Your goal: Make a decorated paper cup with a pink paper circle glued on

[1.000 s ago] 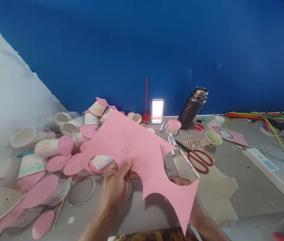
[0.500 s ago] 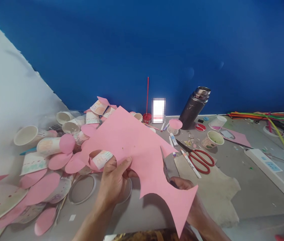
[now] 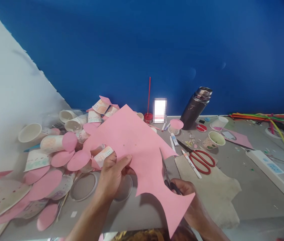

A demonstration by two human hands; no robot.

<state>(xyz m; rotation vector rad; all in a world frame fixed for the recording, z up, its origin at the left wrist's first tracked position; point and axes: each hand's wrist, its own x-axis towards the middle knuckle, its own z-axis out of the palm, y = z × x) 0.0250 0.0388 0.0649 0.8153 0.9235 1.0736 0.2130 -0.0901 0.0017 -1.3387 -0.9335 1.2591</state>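
My left hand [image 3: 113, 175] pinches the near edge of a large pink paper sheet [image 3: 134, 142], thumb on top, holding it up over the table. Several rounded scallops are cut out of the sheet's near edge. My right hand [image 3: 188, 197] grips a pair of scissors [image 3: 165, 170] from under the sheet. Their blades stand in a cut on the right side of the paper, tips pointing away from me. Most of the right hand's fingers are hidden behind the paper.
Decorated paper cups [image 3: 54, 142] and pink paper discs [image 3: 43, 184] pile up at the left. Red-handled scissors [image 3: 202, 160], pens, a dark flask [image 3: 194, 108], small cups [image 3: 213, 139] and a beige cloth [image 3: 214, 187] lie at centre right. A power strip [image 3: 272, 167] and coloured sticks [image 3: 264, 117] are at far right.
The scissor blades have closed and moved further into the pink sheet. The sheet has turned slightly in my left hand, and the view has shifted a little to the right.
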